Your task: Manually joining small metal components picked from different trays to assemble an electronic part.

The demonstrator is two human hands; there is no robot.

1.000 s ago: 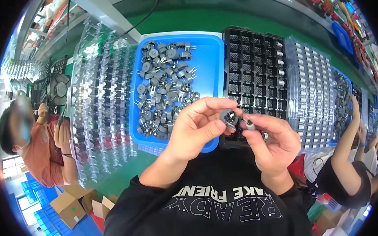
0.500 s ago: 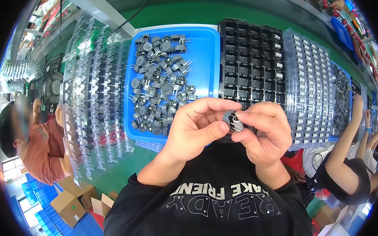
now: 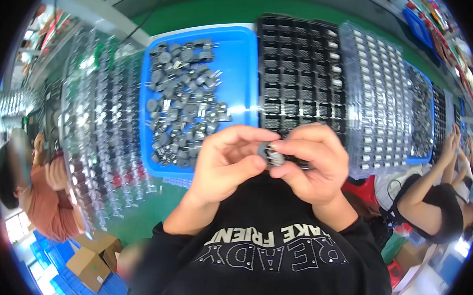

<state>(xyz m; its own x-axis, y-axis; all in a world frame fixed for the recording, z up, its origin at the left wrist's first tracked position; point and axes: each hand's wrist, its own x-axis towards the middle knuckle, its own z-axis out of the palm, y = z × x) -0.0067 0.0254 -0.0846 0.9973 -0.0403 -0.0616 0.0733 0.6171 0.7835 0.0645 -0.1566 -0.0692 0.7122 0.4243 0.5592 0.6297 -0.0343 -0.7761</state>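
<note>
My two hands meet in front of my chest, near the front edge of the trays. Between the thumb and fingers of my left hand (image 3: 224, 164) is a round grey plastic part (image 3: 262, 149). My right hand (image 3: 316, 162) pinches a small silvery cylinder (image 3: 276, 158) against that grey part; the two touch, but blur and fingers hide how they fit. Beyond my left hand lies a blue tray (image 3: 238, 73) with a heap of grey round parts (image 3: 182, 102), many showing metal pins. A black compartment tray (image 3: 299, 65) is just beyond my right hand.
Silvery cylinders fill rows of a clear plastic tray (image 3: 377, 104) on the right. Stacked clear trays (image 3: 104, 132) stand at the left. People sit at both sides; cardboard boxes (image 3: 88, 267) are at the lower left. Another blue tray (image 3: 431, 118) of grey parts lies farther right.
The whole view has shifted, so trays and hands appear farther left. Both hands keep the grey part and the cylinder together, with the cylinder turned slightly. The person at left has moved a hand.
</note>
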